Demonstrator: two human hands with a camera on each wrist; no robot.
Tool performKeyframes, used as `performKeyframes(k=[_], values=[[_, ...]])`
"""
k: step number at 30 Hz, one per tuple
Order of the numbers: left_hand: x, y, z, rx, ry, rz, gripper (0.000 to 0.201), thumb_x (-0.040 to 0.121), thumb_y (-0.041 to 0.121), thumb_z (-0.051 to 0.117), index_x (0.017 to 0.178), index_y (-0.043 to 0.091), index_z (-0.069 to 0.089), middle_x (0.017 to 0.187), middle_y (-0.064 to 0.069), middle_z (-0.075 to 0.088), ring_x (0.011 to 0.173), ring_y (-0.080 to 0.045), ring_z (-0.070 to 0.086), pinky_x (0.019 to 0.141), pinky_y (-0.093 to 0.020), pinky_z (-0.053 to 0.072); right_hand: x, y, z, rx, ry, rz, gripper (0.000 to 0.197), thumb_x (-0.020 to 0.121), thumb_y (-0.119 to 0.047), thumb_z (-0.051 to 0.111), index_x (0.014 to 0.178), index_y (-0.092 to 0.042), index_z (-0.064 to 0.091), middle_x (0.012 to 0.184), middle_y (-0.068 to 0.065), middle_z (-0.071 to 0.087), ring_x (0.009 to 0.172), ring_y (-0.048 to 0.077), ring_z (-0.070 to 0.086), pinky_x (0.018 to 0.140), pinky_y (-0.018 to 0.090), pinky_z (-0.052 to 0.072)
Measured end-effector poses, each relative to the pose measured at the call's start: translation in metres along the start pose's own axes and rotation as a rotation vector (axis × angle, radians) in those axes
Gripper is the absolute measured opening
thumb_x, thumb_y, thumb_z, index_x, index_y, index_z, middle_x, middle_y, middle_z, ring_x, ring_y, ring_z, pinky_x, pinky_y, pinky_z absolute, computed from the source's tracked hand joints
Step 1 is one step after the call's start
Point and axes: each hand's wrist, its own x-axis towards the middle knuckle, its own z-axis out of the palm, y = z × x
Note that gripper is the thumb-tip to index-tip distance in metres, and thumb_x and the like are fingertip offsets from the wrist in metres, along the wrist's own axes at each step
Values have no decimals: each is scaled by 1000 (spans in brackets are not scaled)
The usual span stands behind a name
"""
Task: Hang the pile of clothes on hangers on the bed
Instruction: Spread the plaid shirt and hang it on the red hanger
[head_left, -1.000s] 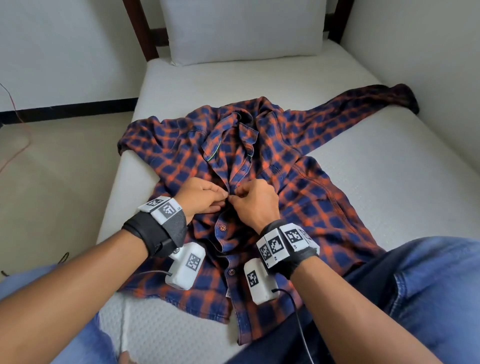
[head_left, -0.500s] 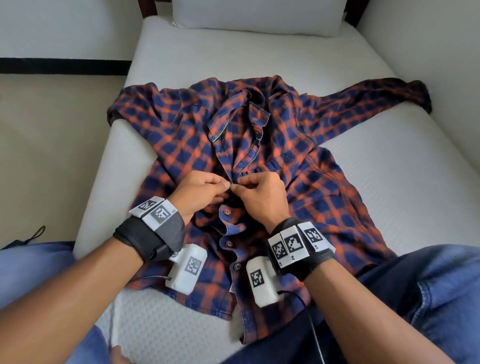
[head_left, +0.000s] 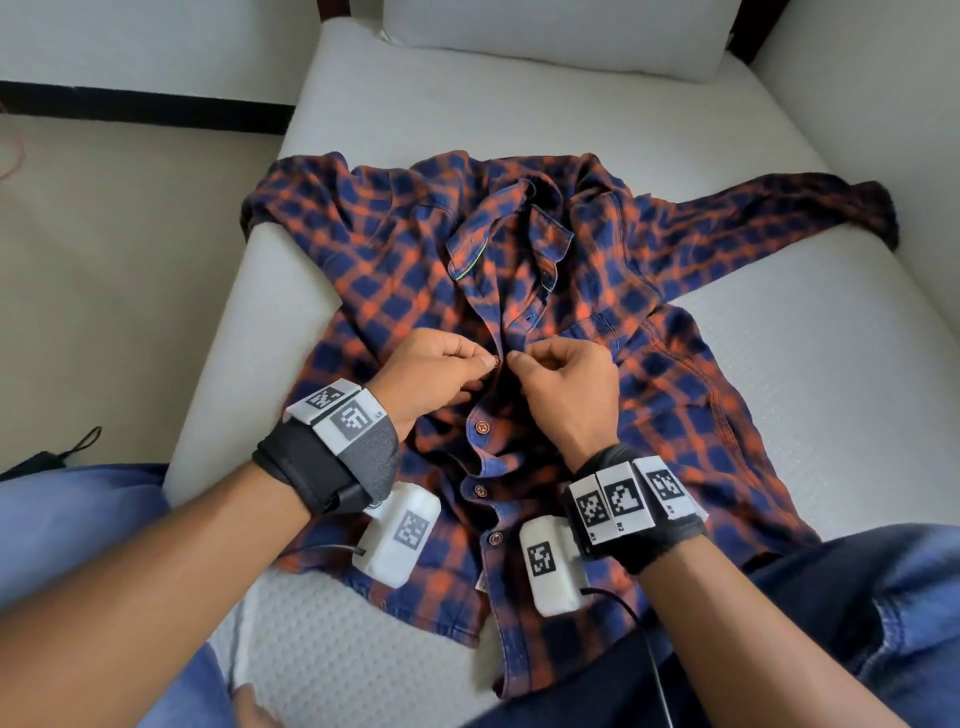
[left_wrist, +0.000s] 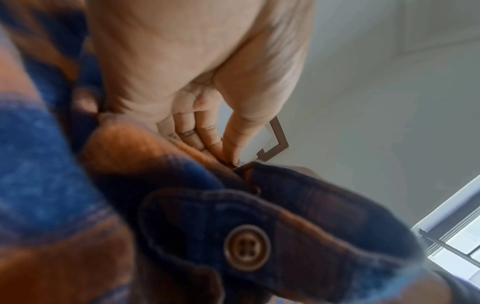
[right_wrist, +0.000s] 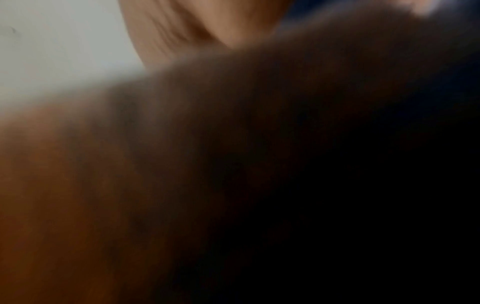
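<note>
2 hands meet at centre frame: left hand (head_left: 435, 370) and right hand (head_left: 566, 383) each pinch the plaid shirt (head_left: 395, 260) placket, shirt spread across the bed (head_left: 810, 374), 1 button (head_left: 496, 361) between them.

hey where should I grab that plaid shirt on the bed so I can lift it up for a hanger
Judging by its pose, take the plaid shirt at its two shoulders beside the collar, coming from above at the pillow end. It lies flat, front up, sleeves spread, so a grip there should let the body hang straight.
</note>
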Motion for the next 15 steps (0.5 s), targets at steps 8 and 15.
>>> performKeyframes(k=[8,15], values=[[1,-1,-1,51,-6,35,6,89,20,71,85,20,75,88,-7,75,82,-11,67,82,-29,56,-1,-3,3,31,9,-61,26,82,-36,77,63,-21,66,56,-9,64,53,4,57,57,23,47],[-2,3,-1,20,-23,1,8,92,17,68,87,19,73,88,1,72,86,-8,66,81,-23,55,11,-1,0,206,-229,140,24,86,-25,77,69,-15,65,60,-2,63,56,12,61,55,26,50]])
